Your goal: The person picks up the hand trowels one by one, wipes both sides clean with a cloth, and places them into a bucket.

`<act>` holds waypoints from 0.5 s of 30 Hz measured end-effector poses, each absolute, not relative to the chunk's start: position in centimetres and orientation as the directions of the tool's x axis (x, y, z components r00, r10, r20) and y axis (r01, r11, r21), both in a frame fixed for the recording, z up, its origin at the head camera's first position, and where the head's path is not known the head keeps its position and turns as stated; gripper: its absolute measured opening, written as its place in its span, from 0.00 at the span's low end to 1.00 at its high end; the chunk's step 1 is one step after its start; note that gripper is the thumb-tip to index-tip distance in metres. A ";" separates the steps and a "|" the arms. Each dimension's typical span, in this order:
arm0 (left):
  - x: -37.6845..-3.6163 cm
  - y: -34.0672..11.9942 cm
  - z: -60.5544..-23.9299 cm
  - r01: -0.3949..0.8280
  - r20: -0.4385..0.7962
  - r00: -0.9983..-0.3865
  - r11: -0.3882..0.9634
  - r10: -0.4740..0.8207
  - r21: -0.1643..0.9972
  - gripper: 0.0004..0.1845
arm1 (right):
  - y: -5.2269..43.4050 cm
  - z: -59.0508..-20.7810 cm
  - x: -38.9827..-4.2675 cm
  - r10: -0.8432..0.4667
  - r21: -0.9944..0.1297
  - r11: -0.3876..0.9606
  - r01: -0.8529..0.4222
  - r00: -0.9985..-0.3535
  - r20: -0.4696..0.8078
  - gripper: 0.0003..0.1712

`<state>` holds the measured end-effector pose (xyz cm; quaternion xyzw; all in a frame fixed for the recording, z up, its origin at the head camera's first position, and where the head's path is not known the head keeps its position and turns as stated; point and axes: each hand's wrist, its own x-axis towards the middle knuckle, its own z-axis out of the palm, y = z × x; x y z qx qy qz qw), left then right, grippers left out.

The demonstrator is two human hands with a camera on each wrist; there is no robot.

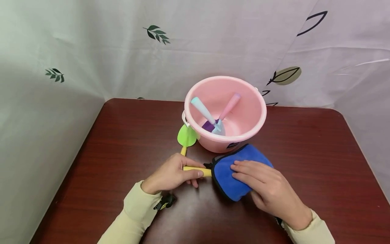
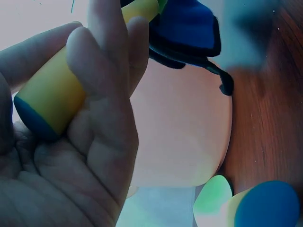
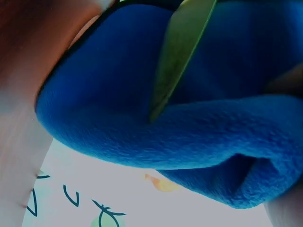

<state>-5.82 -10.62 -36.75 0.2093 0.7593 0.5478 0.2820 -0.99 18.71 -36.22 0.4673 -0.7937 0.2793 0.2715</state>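
Head view, near side first: your right hand (image 1: 263,183) grips the folded blue cloth (image 1: 228,173), and your left hand (image 1: 175,173) is wrapped round the yellow handle (image 1: 207,172) of a tool held across the table (image 1: 100,152), its green blade (image 3: 182,56) running into the cloth's fold. Watch that tip: it narrows to a point, so if you squeeze the fold hard or let it bunch, it could poke towards your fingers. Your left thumb and fingers hold the handle lightly, I'd judge, so an uneven rub could twist it in your palm. The cloth's black loop (image 2: 222,78) dangles near the handle and might snag if you turn the tool. Just beyond your left hand lies the other green shovel (image 1: 186,136), close enough for your knuckles to knock it. Farther right, the pink bucket (image 1: 210,144) stands just beyond the cloth; a long stroke to the far side could bump it and make the 2 tools leaning inside, light blue (image 1: 202,110) and pink-handled (image 1: 230,105), shift.
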 end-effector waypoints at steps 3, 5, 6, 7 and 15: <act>-5.9 -10.7 -36.7 0.017 -0.198 -0.755 0.320 0.625 0.947 0.10 | 19.0 -36.5 -0.8 -0.657 -0.210 0.425 -0.881 -0.460 0.598 0.23; -6.0 -10.8 -36.6 0.010 -0.201 -0.758 0.320 0.620 0.947 0.11 | 19.2 -36.7 -0.7 -0.687 -0.226 0.448 -0.865 -0.495 0.532 0.24; -6.0 -10.8 -36.6 0.010 -0.199 -0.761 0.318 0.617 0.948 0.11 | 19.2 -36.7 -0.7 -0.697 -0.231 0.461 -0.857 -0.511 0.503 0.24; -6.0 -10.9 -36.5 0.011 -0.197 -0.765 0.318 0.614 0.948 0.11 | 19.2 -36.8 -0.6 -0.704 -0.234 0.471 -0.850 -0.523 0.480 0.25; -6.1 -11.0 -36.4 0.053 -0.155 -0.779 0.310 0.608 0.949 0.12 | 19.2 -37.0 -0.8 -0.709 -0.230 0.491 -0.840 -0.539 0.455 0.26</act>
